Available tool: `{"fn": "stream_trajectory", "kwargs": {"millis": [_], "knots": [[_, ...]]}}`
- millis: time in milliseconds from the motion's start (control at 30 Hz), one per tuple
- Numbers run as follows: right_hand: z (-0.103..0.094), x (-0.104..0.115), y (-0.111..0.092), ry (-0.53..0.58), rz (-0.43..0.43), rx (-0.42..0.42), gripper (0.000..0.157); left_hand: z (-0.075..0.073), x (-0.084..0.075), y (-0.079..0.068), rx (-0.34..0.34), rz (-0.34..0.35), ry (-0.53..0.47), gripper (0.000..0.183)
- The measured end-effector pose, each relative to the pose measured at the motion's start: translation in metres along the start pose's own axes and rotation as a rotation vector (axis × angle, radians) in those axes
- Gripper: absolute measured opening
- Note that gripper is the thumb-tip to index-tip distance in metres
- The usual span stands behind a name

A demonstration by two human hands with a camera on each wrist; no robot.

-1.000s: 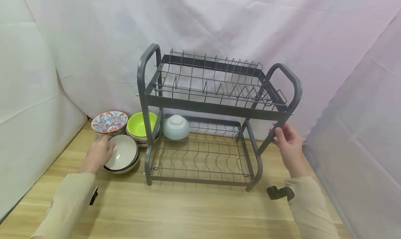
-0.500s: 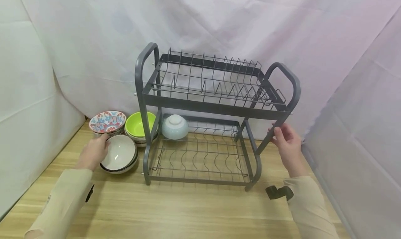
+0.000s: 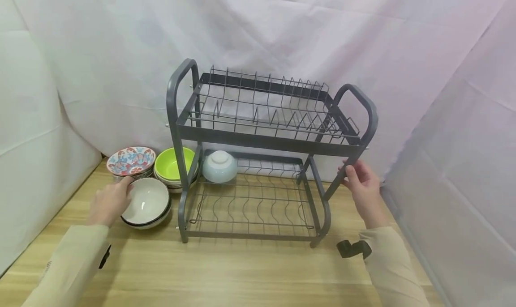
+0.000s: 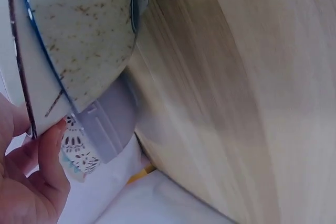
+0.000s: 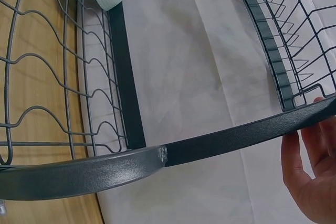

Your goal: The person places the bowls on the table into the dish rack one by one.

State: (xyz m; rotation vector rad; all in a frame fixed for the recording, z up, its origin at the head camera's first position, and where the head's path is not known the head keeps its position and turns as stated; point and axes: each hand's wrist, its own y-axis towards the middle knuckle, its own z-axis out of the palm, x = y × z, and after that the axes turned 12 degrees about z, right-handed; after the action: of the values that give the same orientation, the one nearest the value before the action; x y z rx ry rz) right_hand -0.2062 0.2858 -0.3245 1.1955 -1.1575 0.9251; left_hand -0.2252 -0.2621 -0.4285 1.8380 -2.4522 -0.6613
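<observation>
Nearest, the table (image 3: 250, 271), pale wood-grained, runs in front of the rack (image 3: 266, 141). Just left of the rack's front foot sits the white bowl (image 3: 145, 202), top of a small stack. The left hand (image 3: 110, 204) pinches its rim between thumb and finger on the side away from the rack; the other fingers look loosely bent. Over the last second this hand has eased slightly outward, away from the rack, while the bowl has barely shifted; so the rim seems secured, but the bowl is not yet clear of its stack. The right hand (image 3: 364, 188) has kept its hold on the rack's right upright, thumb in front, fingers behind.

The white bowl is glossy and dark-rimmed; the bowl below (image 4: 84, 30) is brown-speckled, blue-edged. The rack is dark metal: smooth bent tubes, wavy wire below. A ribbed pale-blue bowl (image 3: 219, 168) lies upside down on its lower tier. Left of the rack stand a lime-green bowl (image 3: 171, 166) and, farther left, a patterned bowl (image 3: 131, 160). Creased white cloth (image 3: 282, 34) hangs behind.
</observation>
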Motion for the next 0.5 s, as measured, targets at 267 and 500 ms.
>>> {"fn": "stream_trajectory", "kwargs": {"millis": [267,500], "knots": [[-0.002,-0.002,0.000,-0.043,-0.003,-0.021,0.016,-0.016,-0.010,0.005,-0.074,0.028,0.025,0.013],[-0.001,-0.002,0.001,-0.021,0.002,0.002,0.013,-0.035,-0.023,0.003,-0.006,0.020,0.025,0.015]]}}
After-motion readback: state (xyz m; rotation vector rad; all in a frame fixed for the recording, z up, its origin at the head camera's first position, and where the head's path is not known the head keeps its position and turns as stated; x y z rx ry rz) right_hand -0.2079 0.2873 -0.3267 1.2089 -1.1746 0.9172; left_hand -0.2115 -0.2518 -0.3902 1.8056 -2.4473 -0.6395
